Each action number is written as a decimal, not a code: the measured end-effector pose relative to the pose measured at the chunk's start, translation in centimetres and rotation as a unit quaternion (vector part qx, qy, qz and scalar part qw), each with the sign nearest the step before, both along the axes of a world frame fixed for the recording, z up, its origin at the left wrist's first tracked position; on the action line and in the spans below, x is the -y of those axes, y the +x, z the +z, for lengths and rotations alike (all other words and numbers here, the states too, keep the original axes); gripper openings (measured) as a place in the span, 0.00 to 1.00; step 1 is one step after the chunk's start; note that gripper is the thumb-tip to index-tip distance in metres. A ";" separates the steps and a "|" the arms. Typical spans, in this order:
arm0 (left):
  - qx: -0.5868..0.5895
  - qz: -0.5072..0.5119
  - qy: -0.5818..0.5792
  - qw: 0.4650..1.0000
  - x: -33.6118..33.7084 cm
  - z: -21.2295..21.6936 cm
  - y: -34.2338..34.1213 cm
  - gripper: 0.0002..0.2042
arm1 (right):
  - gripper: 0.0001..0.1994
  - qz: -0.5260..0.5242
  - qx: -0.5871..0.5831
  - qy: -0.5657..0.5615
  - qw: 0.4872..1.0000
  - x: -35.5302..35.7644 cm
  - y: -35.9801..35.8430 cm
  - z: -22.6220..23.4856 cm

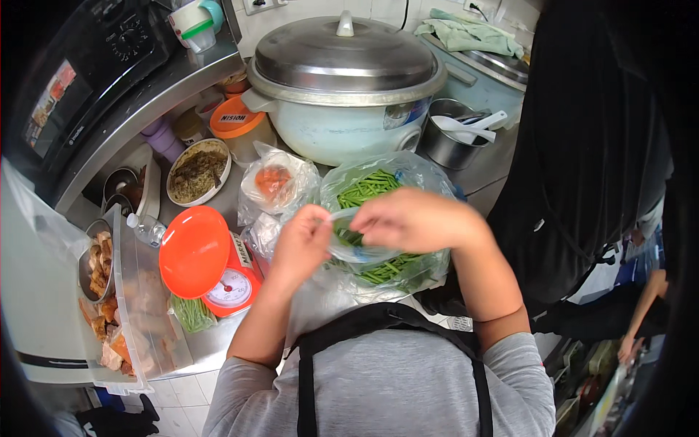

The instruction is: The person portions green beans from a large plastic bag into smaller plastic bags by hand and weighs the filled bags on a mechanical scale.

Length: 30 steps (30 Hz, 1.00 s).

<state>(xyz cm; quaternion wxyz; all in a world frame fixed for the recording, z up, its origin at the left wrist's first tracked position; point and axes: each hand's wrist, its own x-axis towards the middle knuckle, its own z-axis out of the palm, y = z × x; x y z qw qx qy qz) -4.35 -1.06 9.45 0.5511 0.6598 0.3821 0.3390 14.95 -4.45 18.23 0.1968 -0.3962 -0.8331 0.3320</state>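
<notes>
Clear plastic takes up the middle of the scene: a large bag [429, 175] rests open on the steel counter [211, 344], and in it lie the cut green beans [368, 188], directly in front of the person and under both hands. That central spot probably spares the arms any long reach.

Above the beans, a small bag [360, 253] is held with its mouth roughly upward. The left hand [302, 240] pinches its rim between thumb and fingertips, which seems to keep the opening steady and apart. The right hand [415, 218] is at the other side of the rim with its fingers bent (it is blurred, so I cannot tell whether they grip the plastic or only brush it). Holding the small bag over the large one would likely let any stray bean fall back among the others.

To the left, an orange scale [229, 285] stands near the left forearm, dial facing the person, presumably for easy reading. A packet of beans [191, 315] lies just beside it. Behind the large bag, a lidded cooker [342, 124] sits toward the wall, perhaps to leave the front edge for handwork.
</notes>
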 end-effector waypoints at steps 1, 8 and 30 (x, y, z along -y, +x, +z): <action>0.007 0.045 -0.025 0.999 -0.3 0.4 -0.7 0.04 | 0.07 -0.031 -0.045 0.053 0.997 0.2 1.0 0.7; 0.053 0.152 -0.093 0.983 -1.6 0.8 -2.9 0.03 | 0.28 -0.248 0.375 -0.158 0.879 -0.1 5.5 -9.7; 0.061 0.122 -0.019 0.990 -2.1 -0.8 -3.9 0.03 | 0.43 -0.335 0.288 0.103 0.891 -1.4 2.9 -13.2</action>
